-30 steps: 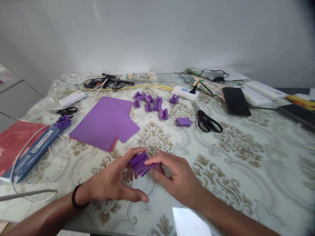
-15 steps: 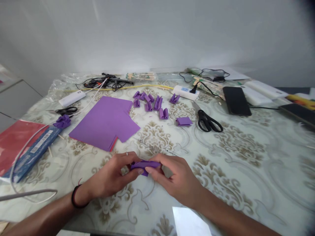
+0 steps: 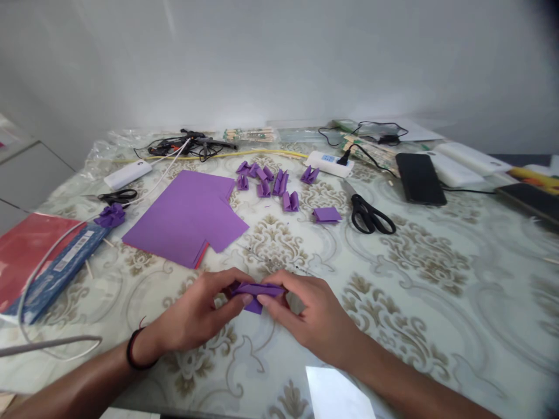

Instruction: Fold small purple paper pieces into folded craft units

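A small folded piece of purple paper [image 3: 257,289] is pinched between both hands, just above the near part of the table. My left hand [image 3: 209,308] is closed on its left end, thumb in front and fingers behind. The right end sits between the thumb and fingers of my right hand [image 3: 312,311]. A purple flap hangs below the thumbs. Beyond the hands, several small folded purple pieces [image 3: 280,183] stand in a loose group, and a flatter folded piece [image 3: 326,215] lies to their right. Purple paper sheets [image 3: 179,215] lie to the left.
Black-handled scissors [image 3: 369,215] lie at the right, near a phone [image 3: 420,179] and a white power strip [image 3: 329,164]. Smaller scissors [image 3: 117,196], a purple paper flower [image 3: 110,215] and a red-and-blue packet [image 3: 56,256] are at the left. Tangled black cables [image 3: 187,144] rest at the back.
Almost nothing differs. The left thumb has shifted slightly on the purple paper, and its upper edge is tilted a little differently. Both hands keep their hold in the same place.
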### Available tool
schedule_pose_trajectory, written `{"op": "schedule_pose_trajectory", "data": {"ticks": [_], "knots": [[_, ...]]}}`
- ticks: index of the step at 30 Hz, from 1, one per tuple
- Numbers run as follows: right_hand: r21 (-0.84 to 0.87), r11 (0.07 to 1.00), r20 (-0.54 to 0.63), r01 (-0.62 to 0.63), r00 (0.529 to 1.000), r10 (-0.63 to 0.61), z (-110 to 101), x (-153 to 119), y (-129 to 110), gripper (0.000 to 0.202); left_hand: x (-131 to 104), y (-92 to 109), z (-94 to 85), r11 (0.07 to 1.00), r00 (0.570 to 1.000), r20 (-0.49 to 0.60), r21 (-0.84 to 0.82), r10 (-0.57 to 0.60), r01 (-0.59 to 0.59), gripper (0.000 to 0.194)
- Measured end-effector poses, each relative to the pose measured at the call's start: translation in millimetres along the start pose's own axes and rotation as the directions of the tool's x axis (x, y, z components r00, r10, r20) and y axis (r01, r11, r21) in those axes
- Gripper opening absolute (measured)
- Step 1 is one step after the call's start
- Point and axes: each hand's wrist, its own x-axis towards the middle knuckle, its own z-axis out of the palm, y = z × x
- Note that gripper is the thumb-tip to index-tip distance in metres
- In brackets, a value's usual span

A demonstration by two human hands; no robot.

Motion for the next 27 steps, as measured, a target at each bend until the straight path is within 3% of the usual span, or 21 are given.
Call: {"op": "schedule_pose_trajectory", "data": {"ticks": [3,14,19,27], "knots": [[-0.021,1.000,0.003,0.004,1.000,-0.004,-0.5,-1.0,0.2,0.014,-0.4,-0.1,-0.2,0.999,1.000,-0.019,-0.033,0.014,-0.015,0.016],[-0.035,0.999,-0.054,0.018,0.998,-0.020,-0.1,-3.3,1.7,0.019,-0.3,-2.1,0.8,0.995,0.999,-0.052,0.100,0.010,-0.005,0.022],[-0.021,1.000,-0.055,0.013,0.998,-0.014,-1.1,-3.1,1.9,0.018,0.8,-3.7,1.3,0.996,0.999,-0.043,0.090,0.019,-0.015,0.030],[0.002,0.999,-0.007,0.054,0.999,-0.054,-1.0,1.4,0.3,0.014,-0.3,-0.6,-0.5,0.999,1.000,-0.013,0.045,0.017,-0.016,0.028]]}}
